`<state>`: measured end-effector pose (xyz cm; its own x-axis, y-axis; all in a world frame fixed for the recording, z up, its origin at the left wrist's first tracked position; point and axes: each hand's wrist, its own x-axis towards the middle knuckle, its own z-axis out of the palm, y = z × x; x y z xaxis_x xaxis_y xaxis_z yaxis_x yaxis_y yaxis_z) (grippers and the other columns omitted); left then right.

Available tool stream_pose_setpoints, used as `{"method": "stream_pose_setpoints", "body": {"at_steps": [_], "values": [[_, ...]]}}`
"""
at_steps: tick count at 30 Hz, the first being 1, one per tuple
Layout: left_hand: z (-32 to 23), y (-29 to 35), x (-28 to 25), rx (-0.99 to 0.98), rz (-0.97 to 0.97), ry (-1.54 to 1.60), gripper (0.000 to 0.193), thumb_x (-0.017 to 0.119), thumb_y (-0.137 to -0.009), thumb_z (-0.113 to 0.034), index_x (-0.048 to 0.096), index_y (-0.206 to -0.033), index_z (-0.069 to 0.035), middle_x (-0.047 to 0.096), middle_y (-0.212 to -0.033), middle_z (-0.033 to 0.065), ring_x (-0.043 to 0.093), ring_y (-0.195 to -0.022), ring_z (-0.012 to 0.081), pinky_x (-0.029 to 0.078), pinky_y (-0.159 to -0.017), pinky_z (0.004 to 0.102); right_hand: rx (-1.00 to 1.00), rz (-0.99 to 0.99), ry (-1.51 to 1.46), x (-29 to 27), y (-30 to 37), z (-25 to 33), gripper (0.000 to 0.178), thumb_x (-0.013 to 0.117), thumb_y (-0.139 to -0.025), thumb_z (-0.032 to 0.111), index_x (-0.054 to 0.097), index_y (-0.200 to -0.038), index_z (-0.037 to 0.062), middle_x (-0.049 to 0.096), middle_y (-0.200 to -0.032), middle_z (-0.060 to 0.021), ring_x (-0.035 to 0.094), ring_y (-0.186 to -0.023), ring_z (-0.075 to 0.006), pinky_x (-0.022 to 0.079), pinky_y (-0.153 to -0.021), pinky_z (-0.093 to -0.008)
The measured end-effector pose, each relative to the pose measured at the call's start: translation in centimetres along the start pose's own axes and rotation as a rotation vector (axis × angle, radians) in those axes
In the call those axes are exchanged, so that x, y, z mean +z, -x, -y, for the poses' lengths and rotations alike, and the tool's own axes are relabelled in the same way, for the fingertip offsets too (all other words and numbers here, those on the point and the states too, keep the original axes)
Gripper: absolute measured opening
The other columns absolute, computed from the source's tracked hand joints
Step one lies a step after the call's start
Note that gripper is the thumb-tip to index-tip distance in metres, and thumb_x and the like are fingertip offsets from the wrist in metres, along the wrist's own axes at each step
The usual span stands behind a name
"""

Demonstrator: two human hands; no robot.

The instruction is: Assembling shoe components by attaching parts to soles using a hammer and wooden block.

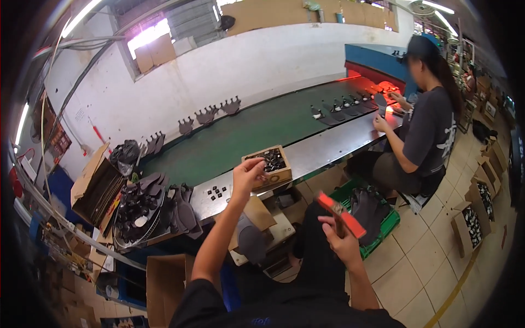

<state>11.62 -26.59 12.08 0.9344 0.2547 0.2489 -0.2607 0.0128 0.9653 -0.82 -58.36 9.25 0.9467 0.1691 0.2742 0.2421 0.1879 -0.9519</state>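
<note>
Over the metal edge of a long bench (311, 158), left hand (247, 175) at the near rim of a wooden box (280, 177) of small black parts (275, 159), thumb and fingers drawn narrow, with no telling from this view of a piece between them. Raised above the lap, clear of the bench: a red-headed hammer (350, 221), handle mostly hidden in the curled right hand (343, 249), fingers wrapped just below the head. Probably stiff throughout and heaviest at the top; best taken close to the head for control, lower down for force. Inside the box, parts apparently light, hard and smooth, easy to lose from the fingertips; best pinched singly by the edges. Scattered along the metal edge, left of the left forearm (221, 235), small black squares (217, 192), likely just as fiddly. Lower down, to the right of that forearm, a dark sole (251, 243), probably light and bendable, hardly fragile, best held along the rim.
</note>
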Motion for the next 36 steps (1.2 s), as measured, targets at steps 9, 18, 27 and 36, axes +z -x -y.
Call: {"method": "stream_pose_setpoints", "body": {"at_steps": [9, 18, 27, 36], "values": [[-8.0, 15.9, 1.9, -0.076, -0.1, 0.518, 0.017, 0.068, -0.095, -0.006, 0.065, -0.111, 0.0, 0.072, -0.1, 0.0149, 0.071, -0.073, 0.0194, 0.056, -0.056, 0.0274, 0.103, 0.448, -0.294, 10.8, -7.4, 5.2, 0.027, 0.07, -0.094, 0.011, 0.067, -0.117, -0.004, 0.065, -0.097, -0.0084, 0.051, -0.053, -0.0038, 0.036, -0.044, -0.0184], [-7.1, 16.4, -4.0, 0.191, -0.254, -0.15, 0.022, 0.079, -0.081, 0.005, 0.074, -0.102, 0.001, 0.068, -0.099, 0.0116, 0.067, -0.082, 0.0127, 0.056, -0.068, 0.0239, 0.201, 0.576, -0.284, 15.3, -8.9, 0.0, 0.016, 0.073, -0.088, 0.003, 0.069, -0.102, -0.0032, 0.069, -0.095, -0.012, 0.054, -0.056, -0.0057, 0.037, -0.044, -0.02], [3.0, 9.8, -9.6, 0.111, -0.539, -0.714, 0.041, 0.08, -0.081, -0.017, 0.067, -0.116, -0.001, 0.067, -0.118, 0.0157, 0.065, -0.105, 0.0364, 0.049, -0.093, 0.0443, 0.086, 0.605, 0.285, 19.1, -15.2, -5.4, 0.024, 0.077, -0.084, 0.009, 0.072, -0.105, -0.0029, 0.059, -0.069, 0.0039, 0.045, -0.06, -0.0022, 0.037, -0.054, -0.0218], [5.4, 11.1, -11.0, 0.033, -0.313, -0.62, 0.028, 0.082, -0.075, -0.015, 0.074, -0.099, -0.003, 0.073, -0.109, 0.0132, 0.066, -0.105, 0.032, 0.048, -0.095, 0.0407, 0.069, 0.74, 0.138, 22.5, -16.5, -9.5, 0.021, 0.072, -0.086, 0.011, 0.071, -0.101, -0.0034, 0.07, -0.075, -0.0079, 0.06, -0.066, -0.0104, 0.049, -0.063, -0.0273]]}}
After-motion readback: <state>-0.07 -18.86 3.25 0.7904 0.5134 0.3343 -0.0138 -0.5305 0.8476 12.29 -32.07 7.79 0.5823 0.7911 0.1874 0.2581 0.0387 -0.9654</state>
